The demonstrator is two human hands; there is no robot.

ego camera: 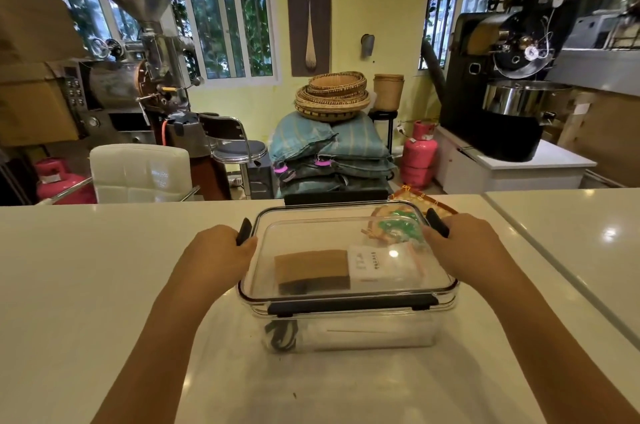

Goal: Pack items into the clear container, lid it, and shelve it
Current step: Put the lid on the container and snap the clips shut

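A clear container (346,312) with its lid (346,250) on sits on a glossy white counter (104,285). The left hand (216,252) grips its left latch (244,230); the right hand (465,238) grips its right latch (437,222). Inside lie a brown packet (311,269) and a white packet (375,264) with print too small to read. Beyond the container stand a white chair (140,172), stacked sacks (329,153) topped with woven baskets (332,94), pink gas cylinders (419,153), and roasting machines (512,77) below barred windows (221,21).

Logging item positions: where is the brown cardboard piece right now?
In the head view, the brown cardboard piece lies inside the clear container, left of the white packet.
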